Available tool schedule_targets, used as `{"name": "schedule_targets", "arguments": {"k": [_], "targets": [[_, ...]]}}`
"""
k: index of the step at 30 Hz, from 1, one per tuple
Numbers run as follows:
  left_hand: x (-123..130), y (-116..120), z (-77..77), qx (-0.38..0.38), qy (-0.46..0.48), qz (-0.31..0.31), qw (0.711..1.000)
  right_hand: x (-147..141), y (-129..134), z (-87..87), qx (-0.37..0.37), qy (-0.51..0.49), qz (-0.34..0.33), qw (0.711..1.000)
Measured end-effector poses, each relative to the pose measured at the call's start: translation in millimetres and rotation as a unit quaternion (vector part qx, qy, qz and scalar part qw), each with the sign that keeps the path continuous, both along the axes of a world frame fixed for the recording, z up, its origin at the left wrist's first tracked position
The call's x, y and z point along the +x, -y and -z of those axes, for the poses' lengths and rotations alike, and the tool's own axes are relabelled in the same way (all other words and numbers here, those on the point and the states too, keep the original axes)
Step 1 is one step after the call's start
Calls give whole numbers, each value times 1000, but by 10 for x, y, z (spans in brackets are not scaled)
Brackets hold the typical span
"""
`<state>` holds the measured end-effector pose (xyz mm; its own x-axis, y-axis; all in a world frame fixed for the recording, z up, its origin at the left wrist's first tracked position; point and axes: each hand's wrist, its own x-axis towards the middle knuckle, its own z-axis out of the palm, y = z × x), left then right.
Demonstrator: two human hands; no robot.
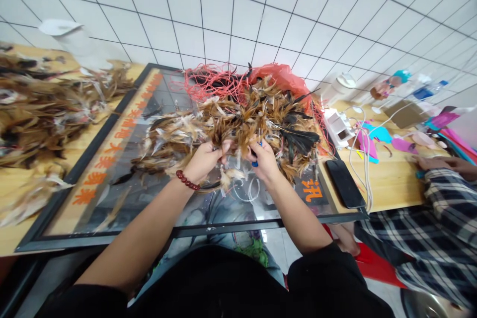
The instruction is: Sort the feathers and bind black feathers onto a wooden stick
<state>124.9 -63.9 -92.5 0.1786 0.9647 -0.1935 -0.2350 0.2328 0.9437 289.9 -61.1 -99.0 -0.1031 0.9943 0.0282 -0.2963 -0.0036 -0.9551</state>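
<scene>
My left hand (206,158), with a brown bead bracelet (187,180) on its wrist, pinches a tuft of brown feathers (219,131). Close by on its right, my right hand (266,163) has its fingers closed round a small tool with blue handles (255,163), which looks like scissors. More brown feathers meet the fingertips of this hand; whether it grips them too is unclear. Around both hands spreads a heap of loose feathers (173,134), brown and cream, with dark ones (301,140) at the right. A thin white string (253,193) loops below the right hand.
The heap lies on a black-framed glass panel (145,236) with orange characters. Behind it are red strings (218,84) and a red plastic bag (281,77). More feathers (55,109) cover the left table. A phone (345,184), cables and a person in a plaid sleeve (447,189) are at right.
</scene>
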Motion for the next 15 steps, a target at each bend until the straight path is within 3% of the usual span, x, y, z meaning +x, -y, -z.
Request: {"name": "schedule_targets", "arguments": {"k": [4, 9, 15], "targets": [[29, 35, 10, -44, 51, 55, 996, 4, 21, -53, -11, -34, -36, 999], [53, 53, 3, -42, 60, 86, 994, -20, 42, -43, -12, -55, -82, 995], [-46, -3, -37, -118, 169, 44, 978, -7, 52, 51, 11, 41, -55, 998]]}}
